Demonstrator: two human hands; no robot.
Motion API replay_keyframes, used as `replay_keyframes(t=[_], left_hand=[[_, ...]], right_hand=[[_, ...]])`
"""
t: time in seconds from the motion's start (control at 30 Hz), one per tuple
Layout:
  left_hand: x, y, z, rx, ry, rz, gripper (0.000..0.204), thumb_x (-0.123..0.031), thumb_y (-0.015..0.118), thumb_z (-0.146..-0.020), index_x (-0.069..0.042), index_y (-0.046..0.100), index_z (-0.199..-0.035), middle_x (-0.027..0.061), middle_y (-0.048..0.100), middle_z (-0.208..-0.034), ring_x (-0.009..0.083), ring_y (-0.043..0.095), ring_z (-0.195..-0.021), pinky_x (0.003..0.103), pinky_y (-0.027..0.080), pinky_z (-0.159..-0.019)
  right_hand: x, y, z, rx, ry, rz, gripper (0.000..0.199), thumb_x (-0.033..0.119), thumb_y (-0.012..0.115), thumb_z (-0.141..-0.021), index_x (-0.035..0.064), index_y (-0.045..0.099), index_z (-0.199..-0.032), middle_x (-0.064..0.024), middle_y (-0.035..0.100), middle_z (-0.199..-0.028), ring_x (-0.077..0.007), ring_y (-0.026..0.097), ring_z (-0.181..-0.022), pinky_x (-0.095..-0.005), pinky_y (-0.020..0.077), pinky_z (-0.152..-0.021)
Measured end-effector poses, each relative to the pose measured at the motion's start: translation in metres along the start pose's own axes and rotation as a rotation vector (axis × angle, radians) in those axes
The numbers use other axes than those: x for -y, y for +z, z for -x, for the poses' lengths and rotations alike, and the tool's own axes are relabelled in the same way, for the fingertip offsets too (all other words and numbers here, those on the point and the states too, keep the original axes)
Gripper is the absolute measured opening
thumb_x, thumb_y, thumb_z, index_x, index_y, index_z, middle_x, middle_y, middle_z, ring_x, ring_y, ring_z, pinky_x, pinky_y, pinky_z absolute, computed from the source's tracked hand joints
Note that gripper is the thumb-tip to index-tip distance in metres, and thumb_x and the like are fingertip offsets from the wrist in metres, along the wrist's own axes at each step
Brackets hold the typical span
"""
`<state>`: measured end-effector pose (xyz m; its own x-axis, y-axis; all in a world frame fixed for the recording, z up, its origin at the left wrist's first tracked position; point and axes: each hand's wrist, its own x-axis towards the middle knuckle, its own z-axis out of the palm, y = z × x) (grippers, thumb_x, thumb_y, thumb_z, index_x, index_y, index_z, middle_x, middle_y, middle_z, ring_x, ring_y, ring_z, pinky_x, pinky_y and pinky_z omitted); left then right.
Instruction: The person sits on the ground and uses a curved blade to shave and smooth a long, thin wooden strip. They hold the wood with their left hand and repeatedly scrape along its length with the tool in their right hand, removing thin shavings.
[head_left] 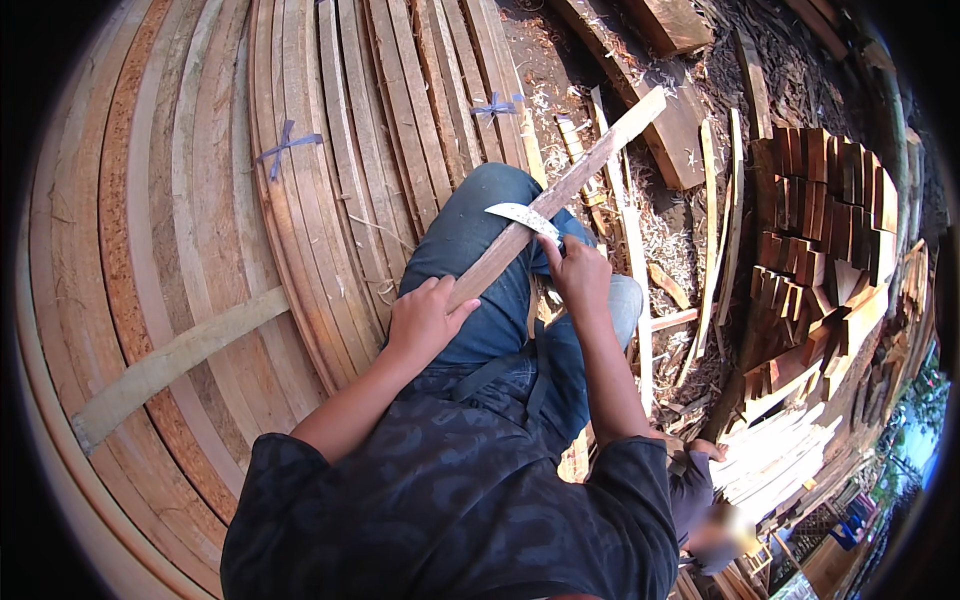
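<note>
1. A person in a dark patterned shirt and blue jeans sits on a broad stack of long, pale and reddish wooden planks (180,230), with a long narrow reddish-brown wooden slat (560,195) laid slantwise across the knee.
2. The left hand (425,318) is closed over the slat's near end, fingers curled around it and thumb pressed along its edge.
3. The right hand (578,272) is wrapped tight around the handle of a curved, pale steel blade (522,217); the blade lies flat against the slat just beyond the knee.
4. The slat looks rough-sawn, paler at its far tip, which juts out over dark ground strewn with wood shavings (560,110) and thin offcuts.
5. Along the stack's far edge, two bundles of planks are tied with blue plastic ribbon (285,145).
6. To the right, well apart from the hands, short reddish wooden blocks (825,200) are piled in rows, with pale thin strips (780,450) heaped below them.
7. I can see no containers.
8. Another person crouches near the lower right.
</note>
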<state>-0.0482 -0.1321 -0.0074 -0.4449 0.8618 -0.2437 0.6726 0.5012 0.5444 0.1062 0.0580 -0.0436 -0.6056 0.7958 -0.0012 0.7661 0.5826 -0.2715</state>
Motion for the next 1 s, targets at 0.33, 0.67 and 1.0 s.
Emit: replay_keyframes(t=[0.33,0.67,1.0], left_hand=[[0.002,0.007,0.001,-0.051,0.022,0.007,0.048,-0.046,0.068,-0.084,-0.001,0.063,-0.099,0.0151,0.063,-0.081,0.0354,0.066,-0.077,0.045,0.052,-0.064],[0.003,0.005,-0.002,-0.043,0.008,-0.001,0.047,-0.046,0.068,-0.083,-0.001,0.062,-0.094,0.0150,0.063,-0.080,0.0354,0.065,-0.075,0.045,0.052,-0.063],[-0.002,0.002,0.000,0.008,0.009,-0.046,0.046,-0.046,0.068,-0.083,-0.001,0.062,-0.094,0.0142,0.063,-0.079,0.0349,0.065,-0.075,0.044,0.052,-0.062]], right_hand=[[0.004,0.003,0.008,0.071,0.068,-0.071,0.057,0.056,0.054,-0.091,0.0048,0.058,-0.067,-0.0191,0.060,-0.060,-0.0388,0.063,-0.060,-0.0488,0.0476,-0.054],[0.014,0.002,0.015,0.044,-0.085,-0.057,0.057,0.057,0.057,-0.088,0.0051,0.055,-0.065,-0.0157,0.060,-0.057,-0.0356,0.063,-0.055,-0.0445,0.0483,-0.048],[-0.013,-0.001,0.002,-0.082,0.076,-0.004,0.056,0.055,0.058,-0.089,0.0051,0.055,-0.062,-0.0154,0.060,-0.057,-0.0338,0.062,-0.053,-0.0428,0.0465,-0.048]])
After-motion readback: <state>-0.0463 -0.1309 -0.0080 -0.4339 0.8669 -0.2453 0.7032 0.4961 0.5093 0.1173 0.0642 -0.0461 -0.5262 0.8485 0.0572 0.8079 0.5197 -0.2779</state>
